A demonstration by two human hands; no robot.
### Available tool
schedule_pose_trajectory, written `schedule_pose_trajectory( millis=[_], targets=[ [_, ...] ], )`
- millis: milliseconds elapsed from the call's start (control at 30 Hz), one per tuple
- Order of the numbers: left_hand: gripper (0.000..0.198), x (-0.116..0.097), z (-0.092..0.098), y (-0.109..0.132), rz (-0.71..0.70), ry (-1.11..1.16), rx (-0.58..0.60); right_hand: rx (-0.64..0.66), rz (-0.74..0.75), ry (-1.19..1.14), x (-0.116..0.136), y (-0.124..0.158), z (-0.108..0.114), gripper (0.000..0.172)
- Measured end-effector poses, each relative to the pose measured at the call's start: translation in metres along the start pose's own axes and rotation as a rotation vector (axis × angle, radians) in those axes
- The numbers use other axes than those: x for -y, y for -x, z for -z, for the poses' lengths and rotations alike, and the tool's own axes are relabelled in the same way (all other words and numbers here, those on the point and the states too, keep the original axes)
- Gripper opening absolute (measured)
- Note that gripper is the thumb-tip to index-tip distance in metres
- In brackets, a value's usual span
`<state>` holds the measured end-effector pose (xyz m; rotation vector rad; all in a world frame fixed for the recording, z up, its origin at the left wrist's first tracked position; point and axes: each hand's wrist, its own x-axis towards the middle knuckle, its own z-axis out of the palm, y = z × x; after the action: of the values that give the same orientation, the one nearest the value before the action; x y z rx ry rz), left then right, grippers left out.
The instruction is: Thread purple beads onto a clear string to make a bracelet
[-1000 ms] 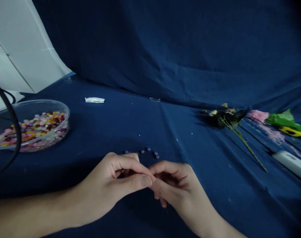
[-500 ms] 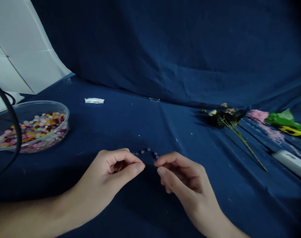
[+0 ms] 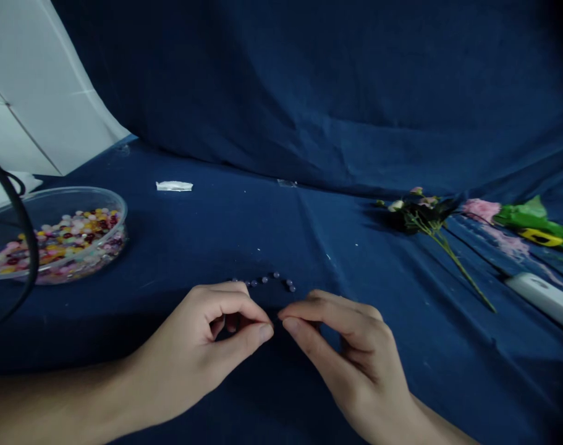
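My left hand (image 3: 225, 340) is closed, thumb and forefinger pressed together at the tips. Facing it across a narrow gap, my right hand (image 3: 350, 352) makes a similar pinch. Whatever either pinch holds is too small or too dark to make out. Just beyond the fingertips, several small pale purple beads (image 3: 265, 280) lie in a loose curve on the dark blue cloth (image 3: 216, 228). Part of that row is hidden behind my left hand.
At left, a clear plastic tub (image 3: 123, 213) holds many coloured beads (image 3: 68, 241), with a black cable (image 3: 28, 241) before it. A white strip (image 3: 174, 186) lies farther back. Artificial flowers (image 3: 420, 213), pink yarn (image 3: 482, 209) and a white power strip (image 3: 545, 295) are at right.
My right hand has lowered slightly and its fingertips have come closer to my left hand's. More of the bead row shows now. The view has shifted a little.
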<state>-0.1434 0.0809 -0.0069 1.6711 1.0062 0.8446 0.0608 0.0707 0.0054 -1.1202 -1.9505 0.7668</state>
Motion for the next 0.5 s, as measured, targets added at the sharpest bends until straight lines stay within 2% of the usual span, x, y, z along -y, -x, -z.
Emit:
schedule_pose_trajectory(
  millis=[100, 200, 367, 433, 500],
  targets=[
    [0.007, -0.002, 0.005, 0.003, -0.102, -0.099, -0.089, -0.037, -0.063, -0.045, 0.0, -0.001, 0.002, 0.02],
    [0.014, -0.007, 0.013, 0.007, -0.305, -0.28, -0.216, -0.062, -0.094, -0.107, -0.002, -0.002, 0.003, 0.022],
    [0.028, -0.027, 0.028, 0.006, -0.678, -0.856, -0.233, -0.069, -0.042, -0.145, -0.005, 0.0, 0.006, 0.02],
    [0.029, -0.036, 0.029, 0.003, -0.726, -0.979, -0.279, -0.073, -0.018, -0.144, -0.006, 0.002, 0.008, 0.02],
    [0.018, -0.045, 0.027, -0.001, -0.656, -0.947, -0.293, -0.08, -0.003, -0.142, -0.006, 0.003, 0.009, 0.02]
  ],
)
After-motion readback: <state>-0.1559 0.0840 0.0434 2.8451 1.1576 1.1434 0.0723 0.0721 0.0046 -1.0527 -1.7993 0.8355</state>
